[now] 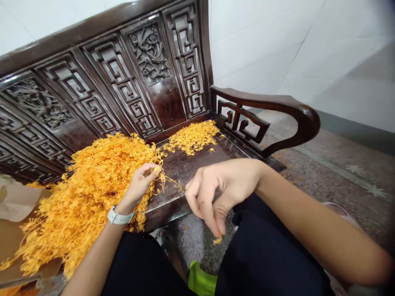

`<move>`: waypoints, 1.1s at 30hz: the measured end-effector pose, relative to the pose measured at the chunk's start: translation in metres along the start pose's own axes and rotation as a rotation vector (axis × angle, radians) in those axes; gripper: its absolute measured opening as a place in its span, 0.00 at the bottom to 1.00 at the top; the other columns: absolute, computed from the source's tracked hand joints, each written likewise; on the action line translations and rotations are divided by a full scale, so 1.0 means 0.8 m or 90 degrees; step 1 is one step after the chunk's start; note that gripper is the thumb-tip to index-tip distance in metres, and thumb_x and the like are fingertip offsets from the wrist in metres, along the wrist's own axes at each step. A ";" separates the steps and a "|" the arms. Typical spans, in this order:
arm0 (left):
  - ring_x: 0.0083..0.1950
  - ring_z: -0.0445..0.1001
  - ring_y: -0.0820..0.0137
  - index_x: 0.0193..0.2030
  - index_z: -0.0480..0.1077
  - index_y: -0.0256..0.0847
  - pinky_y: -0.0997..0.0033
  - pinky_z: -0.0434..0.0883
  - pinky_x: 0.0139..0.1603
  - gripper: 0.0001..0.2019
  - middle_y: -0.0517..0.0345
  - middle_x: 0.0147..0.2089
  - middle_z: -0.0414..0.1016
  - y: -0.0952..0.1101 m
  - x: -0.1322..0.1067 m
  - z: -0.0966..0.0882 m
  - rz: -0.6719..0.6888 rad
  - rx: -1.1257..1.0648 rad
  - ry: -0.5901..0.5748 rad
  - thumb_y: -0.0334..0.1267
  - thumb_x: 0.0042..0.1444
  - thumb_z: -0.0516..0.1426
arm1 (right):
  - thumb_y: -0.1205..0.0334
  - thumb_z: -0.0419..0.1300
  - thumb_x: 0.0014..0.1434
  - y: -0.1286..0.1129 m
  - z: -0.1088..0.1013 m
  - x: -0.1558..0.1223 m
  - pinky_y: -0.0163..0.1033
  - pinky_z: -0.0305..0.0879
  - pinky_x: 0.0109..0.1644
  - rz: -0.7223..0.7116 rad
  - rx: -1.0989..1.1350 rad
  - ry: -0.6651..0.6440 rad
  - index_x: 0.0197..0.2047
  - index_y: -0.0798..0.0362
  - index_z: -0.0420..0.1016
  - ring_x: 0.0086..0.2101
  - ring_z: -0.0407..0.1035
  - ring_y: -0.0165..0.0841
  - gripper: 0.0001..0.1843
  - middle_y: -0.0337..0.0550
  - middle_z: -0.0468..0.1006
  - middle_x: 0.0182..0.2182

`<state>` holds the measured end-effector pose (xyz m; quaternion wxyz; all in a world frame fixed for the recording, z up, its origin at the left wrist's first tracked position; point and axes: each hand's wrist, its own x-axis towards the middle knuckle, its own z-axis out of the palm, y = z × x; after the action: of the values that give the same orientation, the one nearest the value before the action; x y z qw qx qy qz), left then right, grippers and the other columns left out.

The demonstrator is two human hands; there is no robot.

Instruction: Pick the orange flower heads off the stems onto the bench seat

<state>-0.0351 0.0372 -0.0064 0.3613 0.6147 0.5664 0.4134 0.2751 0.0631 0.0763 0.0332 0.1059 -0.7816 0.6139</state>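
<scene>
My left hand (142,181), with a white watch on the wrist, rests at the edge of a big heap of orange-yellow plastic sprigs (89,193) and pinches one sprig (168,181) that trails to the right over the seat. My right hand (216,191) hangs over the front edge of the dark carved wooden bench (191,164), fingers curled downward. A small orange piece (217,240) shows just below its fingertips; I cannot tell whether the fingers hold it.
A smaller pile of orange bits (193,137) lies at the back right of the seat by the armrest (277,107). Brown paper (15,201) lies at the left. A green object (200,281) sits on the speckled floor between my knees.
</scene>
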 end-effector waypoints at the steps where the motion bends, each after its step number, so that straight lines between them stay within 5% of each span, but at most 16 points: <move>1: 0.43 0.76 0.63 0.39 0.83 0.41 0.67 0.71 0.45 0.15 0.50 0.44 0.83 -0.002 0.000 -0.001 0.007 0.016 -0.003 0.52 0.59 0.69 | 0.58 0.73 0.63 0.001 -0.003 -0.001 0.37 0.74 0.50 -0.010 -0.011 -0.022 0.35 0.54 0.88 0.39 0.77 0.33 0.08 0.48 0.83 0.37; 3: 0.44 0.76 0.63 0.39 0.83 0.41 0.66 0.71 0.47 0.15 0.50 0.44 0.83 -0.003 0.000 -0.002 0.014 0.030 -0.014 0.52 0.60 0.69 | 0.53 0.75 0.60 0.010 -0.011 0.002 0.36 0.74 0.44 -0.069 0.037 0.107 0.33 0.53 0.85 0.35 0.74 0.32 0.12 0.45 0.80 0.32; 7: 0.46 0.79 0.61 0.40 0.83 0.41 0.65 0.72 0.51 0.16 0.49 0.44 0.85 -0.003 0.003 -0.002 0.004 0.026 -0.014 0.53 0.60 0.69 | 0.46 0.64 0.65 0.038 -0.024 0.018 0.34 0.59 0.28 -0.159 0.272 0.798 0.37 0.51 0.76 0.24 0.57 0.27 0.16 0.35 0.66 0.24; 9: 0.46 0.79 0.61 0.39 0.83 0.41 0.65 0.73 0.50 0.17 0.49 0.43 0.85 -0.002 0.004 -0.001 0.005 0.033 -0.013 0.54 0.60 0.69 | 0.55 0.59 0.66 0.044 -0.021 0.025 0.34 0.52 0.26 -0.088 0.373 0.942 0.42 0.51 0.72 0.22 0.49 0.27 0.09 0.32 0.61 0.24; 12: 0.40 0.78 0.64 0.38 0.82 0.40 0.67 0.73 0.44 0.17 0.51 0.39 0.83 0.002 0.004 0.004 0.005 0.030 -0.026 0.54 0.60 0.68 | 0.60 0.59 0.63 0.046 -0.006 0.035 0.36 0.46 0.26 -0.027 0.386 0.872 0.44 0.52 0.70 0.22 0.47 0.26 0.07 0.31 0.61 0.24; 18: 0.30 0.76 0.69 0.36 0.76 0.40 0.69 0.74 0.36 0.16 0.56 0.30 0.80 0.024 -0.014 0.029 0.027 0.002 -0.013 0.52 0.66 0.64 | 0.53 0.67 0.66 0.063 0.007 0.045 0.37 0.52 0.31 0.071 -0.100 0.718 0.40 0.54 0.74 0.27 0.58 0.27 0.13 0.33 0.66 0.25; 23: 0.26 0.75 0.70 0.34 0.75 0.41 0.69 0.71 0.30 0.17 0.58 0.26 0.78 0.039 -0.030 0.048 0.057 -0.008 0.035 0.53 0.62 0.67 | 0.46 0.67 0.66 0.079 0.012 0.052 0.38 0.52 0.34 0.199 -0.242 0.602 0.40 0.55 0.73 0.28 0.62 0.28 0.19 0.35 0.72 0.27; 28: 0.26 0.70 0.71 0.33 0.71 0.43 0.69 0.68 0.30 0.21 0.61 0.25 0.72 0.043 -0.034 0.049 0.059 0.002 0.042 0.58 0.64 0.65 | 0.59 0.58 0.73 0.082 0.019 0.061 0.37 0.53 0.37 0.112 -0.287 0.536 0.31 0.55 0.72 0.28 0.61 0.27 0.17 0.35 0.70 0.25; 33: 0.23 0.55 0.75 0.33 0.67 0.43 0.70 0.54 0.24 0.20 0.65 0.24 0.60 0.039 -0.040 0.034 0.064 -0.007 -0.008 0.56 0.64 0.65 | 0.50 0.63 0.71 0.078 0.002 0.052 0.37 0.58 0.34 0.024 -0.141 0.598 0.29 0.54 0.71 0.26 0.63 0.27 0.21 0.37 0.71 0.23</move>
<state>0.0013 0.0033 0.0080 0.3471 0.6427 0.5302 0.4304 0.2215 0.0706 0.0237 0.3829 -0.2010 -0.7445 0.5086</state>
